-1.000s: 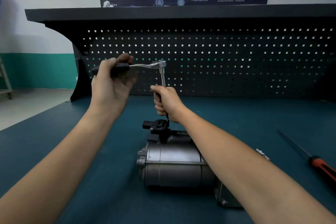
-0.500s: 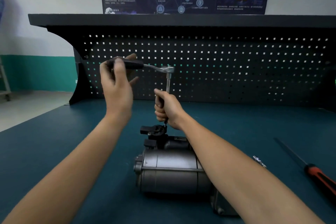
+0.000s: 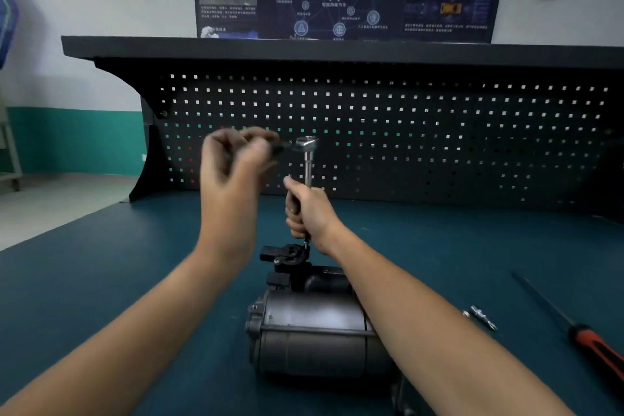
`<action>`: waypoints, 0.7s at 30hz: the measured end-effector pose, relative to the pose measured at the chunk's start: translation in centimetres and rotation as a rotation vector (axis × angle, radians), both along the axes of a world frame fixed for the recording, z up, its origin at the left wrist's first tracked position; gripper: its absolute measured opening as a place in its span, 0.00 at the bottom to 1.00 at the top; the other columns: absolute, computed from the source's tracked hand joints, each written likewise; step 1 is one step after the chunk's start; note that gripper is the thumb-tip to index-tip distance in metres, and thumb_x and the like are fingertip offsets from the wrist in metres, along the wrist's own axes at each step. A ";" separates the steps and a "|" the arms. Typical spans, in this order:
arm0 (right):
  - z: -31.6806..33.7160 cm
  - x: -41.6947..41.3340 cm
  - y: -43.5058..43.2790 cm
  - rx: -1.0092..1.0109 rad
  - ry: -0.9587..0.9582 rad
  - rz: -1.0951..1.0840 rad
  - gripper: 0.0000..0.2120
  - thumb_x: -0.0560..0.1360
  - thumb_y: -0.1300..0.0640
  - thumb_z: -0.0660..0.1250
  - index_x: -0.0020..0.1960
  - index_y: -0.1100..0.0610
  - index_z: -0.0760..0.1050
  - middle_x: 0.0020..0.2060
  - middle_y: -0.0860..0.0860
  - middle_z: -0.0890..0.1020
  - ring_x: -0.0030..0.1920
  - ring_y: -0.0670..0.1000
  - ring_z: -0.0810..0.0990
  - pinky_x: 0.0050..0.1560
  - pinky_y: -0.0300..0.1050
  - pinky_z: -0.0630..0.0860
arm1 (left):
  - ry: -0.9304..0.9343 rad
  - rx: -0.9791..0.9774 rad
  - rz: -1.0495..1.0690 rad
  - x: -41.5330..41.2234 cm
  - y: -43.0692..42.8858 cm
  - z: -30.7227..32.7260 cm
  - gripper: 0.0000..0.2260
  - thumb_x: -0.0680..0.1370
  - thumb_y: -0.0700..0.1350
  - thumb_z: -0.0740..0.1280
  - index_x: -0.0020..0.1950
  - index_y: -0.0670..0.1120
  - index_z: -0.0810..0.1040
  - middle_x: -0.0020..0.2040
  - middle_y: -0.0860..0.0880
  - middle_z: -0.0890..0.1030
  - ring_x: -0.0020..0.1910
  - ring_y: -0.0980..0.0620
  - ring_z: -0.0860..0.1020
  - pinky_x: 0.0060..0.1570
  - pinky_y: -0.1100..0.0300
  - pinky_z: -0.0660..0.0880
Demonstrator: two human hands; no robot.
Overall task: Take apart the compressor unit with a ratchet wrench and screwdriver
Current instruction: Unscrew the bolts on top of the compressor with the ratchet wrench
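My left hand (image 3: 236,162), blurred with motion, curls round the black handle of the ratchet wrench (image 3: 307,143). It has swung the handle in from 9 o'clock toward me since a second ago, so I judge another stroke is loosening the bolt. My right hand (image 3: 309,213) grips the upright extension bar (image 3: 308,165) as before, steadying it on the black fitting (image 3: 287,255) atop the compressor (image 3: 317,338). The compressor lies on the desk (image 3: 101,280) at 6 o'clock. The screwdriver (image 3: 594,344) rests untouched at 4 o'clock.
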State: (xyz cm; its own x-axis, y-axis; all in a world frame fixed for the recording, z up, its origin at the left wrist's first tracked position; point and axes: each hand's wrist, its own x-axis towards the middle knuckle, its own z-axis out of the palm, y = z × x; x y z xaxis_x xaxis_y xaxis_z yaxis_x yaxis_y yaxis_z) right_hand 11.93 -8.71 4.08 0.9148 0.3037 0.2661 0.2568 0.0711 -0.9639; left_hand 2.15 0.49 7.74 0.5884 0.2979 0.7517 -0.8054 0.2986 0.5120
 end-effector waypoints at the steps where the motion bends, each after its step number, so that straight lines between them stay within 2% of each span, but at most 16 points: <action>1: -0.1 0.0 0.1 -0.021 -0.034 -0.004 0.22 0.80 0.52 0.54 0.28 0.57 0.61 0.19 0.48 0.61 0.19 0.45 0.57 0.23 0.35 0.56 | -0.096 0.138 0.103 -0.9 -0.4 -0.7 0.08 0.70 0.46 0.65 0.45 0.49 0.67 0.46 0.51 0.79 0.48 0.56 0.78 0.49 0.62 0.73; 3: -0.1 -0.1 0.2 -0.047 -0.084 -0.011 0.17 0.80 0.53 0.53 0.34 0.58 0.67 0.24 0.53 0.63 0.22 0.46 0.59 0.25 0.38 0.56 | -0.204 0.326 0.208 -1.6 -1.3 -1.2 0.09 0.70 0.47 0.65 0.47 0.50 0.66 0.49 0.48 0.76 0.49 0.58 0.77 0.50 0.65 0.72; 4: -0.1 -0.2 0.2 -0.036 -0.077 -0.009 0.18 0.80 0.52 0.53 0.34 0.58 0.67 0.24 0.53 0.62 0.23 0.46 0.59 0.25 0.39 0.56 | -0.208 0.351 0.221 -1.7 -1.6 -0.9 0.09 0.71 0.47 0.64 0.47 0.50 0.66 0.49 0.48 0.76 0.49 0.58 0.77 0.50 0.65 0.72; 6: 0.0 -0.2 -0.2 0.004 -0.011 -0.009 0.23 0.80 0.51 0.53 0.28 0.57 0.61 0.20 0.49 0.60 0.20 0.46 0.57 0.23 0.37 0.55 | -0.140 0.250 0.216 -0.8 -1.4 0.0 0.07 0.73 0.47 0.63 0.46 0.49 0.65 0.48 0.49 0.77 0.49 0.55 0.77 0.50 0.63 0.73; 8: 0.1 -0.2 -0.4 -0.003 0.026 -0.004 0.24 0.80 0.50 0.54 0.27 0.56 0.59 0.18 0.47 0.59 0.19 0.47 0.56 0.23 0.37 0.55 | 0.006 0.053 0.234 0.8 -0.6 0.7 0.02 0.78 0.46 0.58 0.46 0.50 0.65 0.48 0.50 0.79 0.49 0.53 0.77 0.50 0.60 0.72; 10: 0.1 -0.2 -0.4 -0.032 0.023 0.018 0.23 0.81 0.51 0.54 0.28 0.56 0.58 0.17 0.46 0.59 0.19 0.47 0.56 0.23 0.37 0.55 | 0.163 -0.149 0.234 2.8 0.7 0.9 0.05 0.82 0.46 0.53 0.47 0.51 0.66 0.49 0.51 0.80 0.49 0.54 0.77 0.48 0.58 0.72; 13: 0.1 -0.2 -0.1 -0.061 0.008 0.042 0.24 0.80 0.52 0.55 0.27 0.56 0.57 0.17 0.46 0.58 0.19 0.47 0.55 0.23 0.36 0.54 | 0.359 -0.367 0.075 6.0 2.3 1.7 0.09 0.82 0.51 0.51 0.53 0.49 0.68 0.46 0.51 0.81 0.45 0.56 0.79 0.43 0.59 0.74; 15: 0.1 -0.2 -0.1 -0.076 -0.005 0.055 0.24 0.80 0.52 0.54 0.27 0.56 0.57 0.17 0.46 0.57 0.19 0.47 0.54 0.23 0.36 0.53 | 0.484 -0.408 -0.069 8.0 2.7 2.4 0.13 0.82 0.53 0.51 0.55 0.47 0.70 0.43 0.51 0.80 0.46 0.54 0.79 0.42 0.56 0.75; 17: 0.3 -0.3 0.0 -0.111 -0.025 0.060 0.24 0.80 0.52 0.54 0.27 0.56 0.56 0.17 0.47 0.57 0.19 0.47 0.54 0.24 0.37 0.52 | 0.583 -0.387 -0.171 9.5 2.5 3.3 0.14 0.82 0.51 0.52 0.47 0.45 0.71 0.41 0.50 0.80 0.43 0.53 0.79 0.44 0.53 0.74; 19: 0.4 -0.4 0.1 -0.143 -0.034 0.060 0.24 0.80 0.52 0.54 0.27 0.56 0.56 0.17 0.47 0.57 0.19 0.47 0.54 0.25 0.37 0.52 | 0.621 -0.374 -0.223 10.5 2.2 3.7 0.15 0.83 0.49 0.52 0.42 0.44 0.70 0.40 0.48 0.80 0.39 0.52 0.80 0.49 0.51 0.74; 21: 0.4 -0.4 0.1 -0.137 -0.023 0.046 0.24 0.80 0.51 0.54 0.27 0.56 0.56 0.17 0.47 0.57 0.19 0.47 0.54 0.24 0.37 0.52 | 0.590 -0.416 -0.296 10.5 2.0 3.7 0.15 0.83 0.50 0.52 0.42 0.44 0.70 0.38 0.48 0.82 0.38 0.52 0.80 0.52 0.51 0.76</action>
State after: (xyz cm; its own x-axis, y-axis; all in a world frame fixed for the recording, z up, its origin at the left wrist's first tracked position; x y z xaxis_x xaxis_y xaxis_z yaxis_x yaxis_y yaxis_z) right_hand 11.50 -8.58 4.49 0.8932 0.3800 0.2402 0.2786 -0.0484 -0.9592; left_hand 12.66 2.52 11.48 0.9552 0.2552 0.1502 -0.2914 0.7203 0.6295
